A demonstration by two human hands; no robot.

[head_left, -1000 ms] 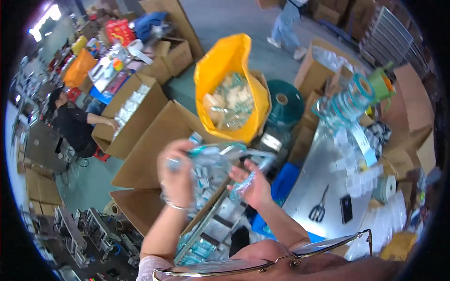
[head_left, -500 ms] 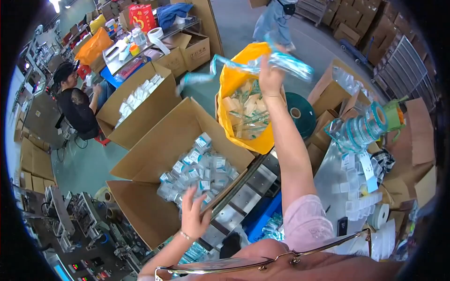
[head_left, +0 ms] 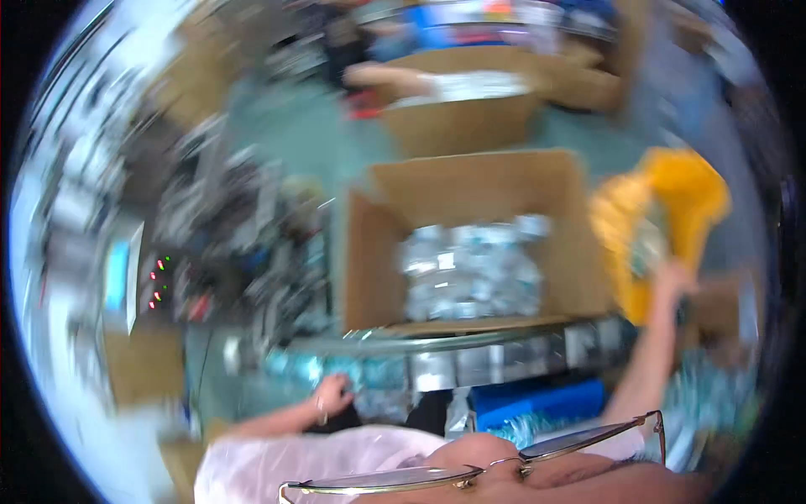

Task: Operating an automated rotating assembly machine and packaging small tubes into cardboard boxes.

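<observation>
Right hand (head_left: pixel 672 281) at yellow bag (head_left: pixel 672 202), grip unclear | left hand (head_left: pixel 332 395) curled beside packets (head_left: pixel 369 374)

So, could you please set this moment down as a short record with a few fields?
Left hand: left hand low beside a row of small silver packets, its grip too blurred to judge
Right hand: right hand raised at the mouth of the yellow bag; what it holds cannot be told
Box: open cardboard box ahead, partly filled with silvery packets
Below: blue crate under the packet row
Picture: heavily motion-blurred
</observation>
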